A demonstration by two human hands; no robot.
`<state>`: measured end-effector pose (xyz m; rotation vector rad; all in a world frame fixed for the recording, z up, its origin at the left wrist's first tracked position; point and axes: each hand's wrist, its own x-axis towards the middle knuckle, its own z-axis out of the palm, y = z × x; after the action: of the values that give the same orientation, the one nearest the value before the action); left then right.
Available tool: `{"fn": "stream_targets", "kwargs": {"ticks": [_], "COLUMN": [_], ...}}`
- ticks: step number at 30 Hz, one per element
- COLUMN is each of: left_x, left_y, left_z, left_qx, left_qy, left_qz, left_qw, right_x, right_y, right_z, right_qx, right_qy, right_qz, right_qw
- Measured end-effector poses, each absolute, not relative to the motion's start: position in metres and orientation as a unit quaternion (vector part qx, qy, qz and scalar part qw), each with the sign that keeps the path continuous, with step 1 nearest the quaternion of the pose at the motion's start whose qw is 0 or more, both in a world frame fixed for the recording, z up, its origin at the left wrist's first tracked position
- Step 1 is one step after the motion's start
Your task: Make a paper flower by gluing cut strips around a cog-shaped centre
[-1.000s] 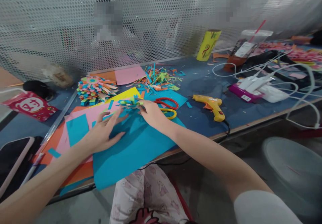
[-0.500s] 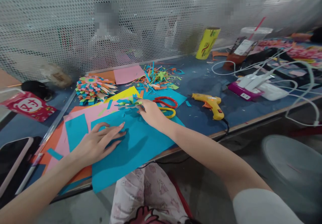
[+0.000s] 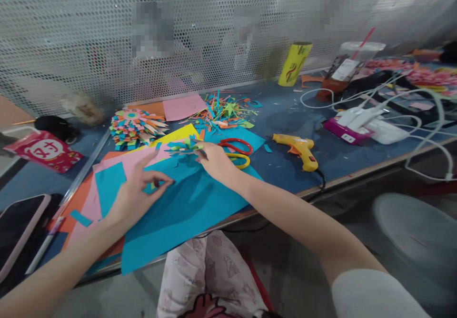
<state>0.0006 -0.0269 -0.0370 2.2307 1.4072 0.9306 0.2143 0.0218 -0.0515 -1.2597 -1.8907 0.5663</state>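
My right hand [image 3: 216,161] is closed on a small fringed paper flower [image 3: 183,147] in blue and green, over the blue paper sheet [image 3: 178,213]. Scissors [image 3: 238,154] with one red and one yellow handle lie behind that wrist, their blades mostly hidden. My left hand [image 3: 137,184] hovers at the left of the blue sheet with thumb and forefinger pinched together; what sits between the tips is too small to make out. Beyond my hands stands a larger layered fringed flower [image 3: 134,126] in orange, pink, green and blue.
A yellow glue gun [image 3: 298,149] lies to the right, its cord over the table edge. Behind are a pile of paper strips [image 3: 224,111], a yellow roll [image 3: 294,65], a drink cup [image 3: 344,73] and chargers [image 3: 352,125]. A phone [image 3: 21,232] and marker [image 3: 44,246] lie left.
My left hand has gone from spread fingers to a pinch, tilting upward. The blue sheet's near left corner has shifted slightly left. My right hand still grips the small flower in about the same place.
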Motion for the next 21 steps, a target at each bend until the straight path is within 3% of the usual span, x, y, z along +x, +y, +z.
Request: {"fn": "stream_targets", "kwargs": {"ticks": [3, 8, 21], "left_x": [-0.009, -0.025, -0.062], "left_y": [-0.025, -0.035, -0.060], "left_z": [-0.025, -0.012, -0.017], "left_qx": [0.746, 0.740, 0.694], "left_qy": [0.510, 0.531, 0.602], "left_qz": [0.368, 0.302, 0.263], "left_qw": [0.221, 0.281, 0.292], "right_x": [0.214, 0.214, 0.210], "right_y": [0.022, 0.023, 0.013], "right_z": [-0.050, -0.052, -0.056], "right_qx": [-0.497, -0.505, -0.486], "right_qy": [-0.747, -0.749, -0.805], "right_qz": [0.222, 0.214, 0.148], "right_qw": [0.381, 0.372, 0.308]}}
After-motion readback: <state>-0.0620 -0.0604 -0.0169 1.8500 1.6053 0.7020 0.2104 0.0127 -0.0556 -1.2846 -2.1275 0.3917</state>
